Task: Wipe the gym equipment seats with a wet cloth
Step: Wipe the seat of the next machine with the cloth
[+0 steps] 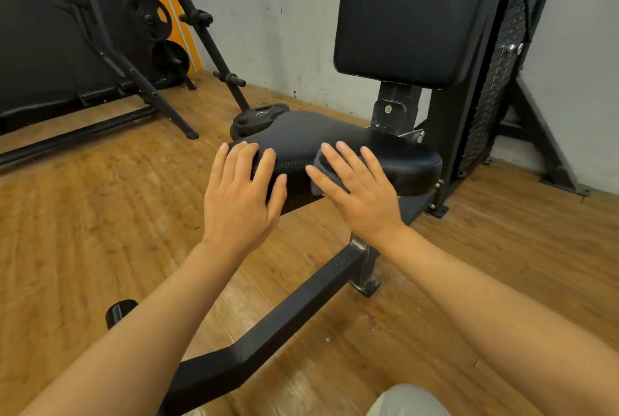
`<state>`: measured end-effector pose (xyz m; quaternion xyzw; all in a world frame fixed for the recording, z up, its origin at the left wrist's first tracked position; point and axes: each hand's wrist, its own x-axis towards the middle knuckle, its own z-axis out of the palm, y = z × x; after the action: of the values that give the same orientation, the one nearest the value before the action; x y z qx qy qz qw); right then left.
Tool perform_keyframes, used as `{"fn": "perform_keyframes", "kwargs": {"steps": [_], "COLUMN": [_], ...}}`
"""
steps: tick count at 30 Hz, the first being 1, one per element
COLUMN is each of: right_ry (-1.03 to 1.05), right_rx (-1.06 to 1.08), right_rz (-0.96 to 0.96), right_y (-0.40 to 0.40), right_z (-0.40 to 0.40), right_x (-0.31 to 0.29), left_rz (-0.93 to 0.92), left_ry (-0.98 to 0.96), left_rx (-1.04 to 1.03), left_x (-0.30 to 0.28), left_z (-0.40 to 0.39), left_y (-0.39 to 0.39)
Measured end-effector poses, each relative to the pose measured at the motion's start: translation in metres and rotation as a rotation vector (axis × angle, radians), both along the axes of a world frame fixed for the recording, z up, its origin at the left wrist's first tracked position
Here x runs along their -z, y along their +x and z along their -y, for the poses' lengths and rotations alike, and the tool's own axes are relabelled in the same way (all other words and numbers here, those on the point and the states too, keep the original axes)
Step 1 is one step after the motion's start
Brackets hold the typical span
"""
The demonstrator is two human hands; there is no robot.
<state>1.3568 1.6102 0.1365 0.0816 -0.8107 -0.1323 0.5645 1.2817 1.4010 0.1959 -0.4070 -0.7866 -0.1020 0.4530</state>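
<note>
Nearest, both forearms reach forward over the wooden floor (100, 214) and the machine's black base beam (284, 311). Further on, the left hand (239, 196) lies flat with straight fingers on the front edge of the black seat (335, 141), probably to brace the body. Beside it, the right hand (360, 192) presses a grey cloth (320, 164) against the seat's front under flat, spread fingers, which spreads pressure for wiping. Beyond stand the backrest (412, 13) and, by the seat's far end, a weight plate (259, 115).
</note>
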Motion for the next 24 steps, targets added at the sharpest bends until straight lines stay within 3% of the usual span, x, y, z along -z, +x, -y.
{"fn": "perform_keyframes", "kwargs": {"steps": [5, 9, 14, 19, 24], "right_ry": [0.131, 0.077, -0.049, -0.027, 0.084], "right_rx": [0.135, 0.170, 0.143, 0.060, 0.034], "right_rz": [0.035, 0.071, -0.002, -0.062, -0.038], "right_y": [0.036, 0.050, 0.036, 0.004, 0.024], "right_z": [-0.057, -0.076, -0.047, -0.012, -0.048], "right_x": [0.020, 0.030, 0.020, -0.006, 0.008], "left_rz": [-0.077, -0.098, -0.158, -0.122, -0.132], "left_ry": [-0.113, -0.204, -0.182, -0.161, -0.232], "left_rx": [0.003, -0.059, -0.081, -0.074, -0.119], "left_x": [-0.005, 0.004, 0.010, 0.009, 0.006], "left_z": [-0.028, -0.045, -0.045, -0.046, -0.042], "left_y": [0.018, 0.022, 0.016, 0.018, 0.019]}}
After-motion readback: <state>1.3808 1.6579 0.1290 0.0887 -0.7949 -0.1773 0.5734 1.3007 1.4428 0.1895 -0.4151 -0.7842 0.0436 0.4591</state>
